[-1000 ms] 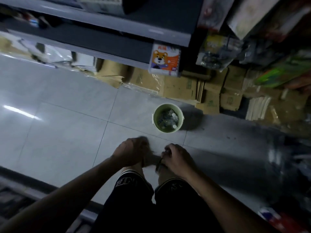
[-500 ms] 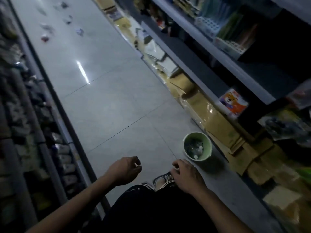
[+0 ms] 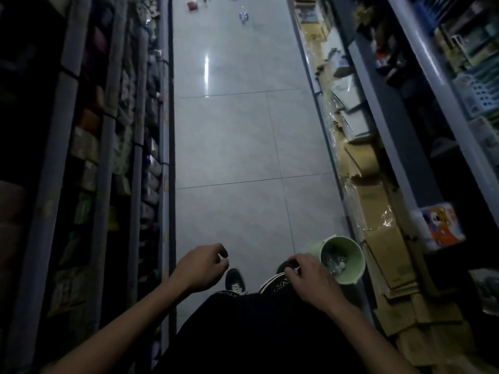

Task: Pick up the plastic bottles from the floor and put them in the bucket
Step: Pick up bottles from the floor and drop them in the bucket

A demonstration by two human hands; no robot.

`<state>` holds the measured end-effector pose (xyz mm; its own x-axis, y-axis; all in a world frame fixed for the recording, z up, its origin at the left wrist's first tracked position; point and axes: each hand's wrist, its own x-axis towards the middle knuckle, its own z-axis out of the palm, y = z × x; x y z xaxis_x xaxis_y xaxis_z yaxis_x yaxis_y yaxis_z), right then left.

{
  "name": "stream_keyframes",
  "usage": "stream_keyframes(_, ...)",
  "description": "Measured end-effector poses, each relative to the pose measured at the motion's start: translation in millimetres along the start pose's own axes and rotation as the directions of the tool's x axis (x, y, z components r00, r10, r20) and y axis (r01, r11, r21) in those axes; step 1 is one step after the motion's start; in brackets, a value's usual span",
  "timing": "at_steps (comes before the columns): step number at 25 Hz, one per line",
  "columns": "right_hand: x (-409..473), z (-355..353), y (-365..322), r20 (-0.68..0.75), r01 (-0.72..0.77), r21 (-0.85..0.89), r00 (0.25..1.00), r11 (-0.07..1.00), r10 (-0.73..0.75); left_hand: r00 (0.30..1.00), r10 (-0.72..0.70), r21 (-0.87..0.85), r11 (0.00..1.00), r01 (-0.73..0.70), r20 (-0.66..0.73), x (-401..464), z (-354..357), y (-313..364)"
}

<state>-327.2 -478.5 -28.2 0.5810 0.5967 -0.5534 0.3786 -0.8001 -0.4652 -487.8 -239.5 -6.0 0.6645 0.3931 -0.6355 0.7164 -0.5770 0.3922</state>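
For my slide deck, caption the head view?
Empty hands beside the green bucket; litter far down the aisle.

Open tiled floor down the aisle middle, shelving walling the left, flattened cardboard crowding the right edge, green bucket against it — scattered litter far ahead.

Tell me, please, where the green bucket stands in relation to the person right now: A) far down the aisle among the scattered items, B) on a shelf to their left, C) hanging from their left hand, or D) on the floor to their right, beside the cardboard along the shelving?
D: the green bucket stands on the floor just beyond the right hand, next to the flattened cardboard under the right-hand shelving; the left hand holds nothing.
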Motion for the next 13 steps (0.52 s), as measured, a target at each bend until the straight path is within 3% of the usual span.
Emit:
stream_keyframes(7,22.2,-38.8,18.0,0.023,0.056,-0.061,0.998,0.997,-0.055,0.996,-0.041,-0.068,0.997,0.036,-0.076,18.4,3.5,33.4)
stream_keyframes(13,72.5,-87.2,41.8,0.054,0.118,-0.084,0.992,0.99,-0.114,0.989,-0.147,-0.044,0.988,0.147,0.012,45.6,0.2,68.5)
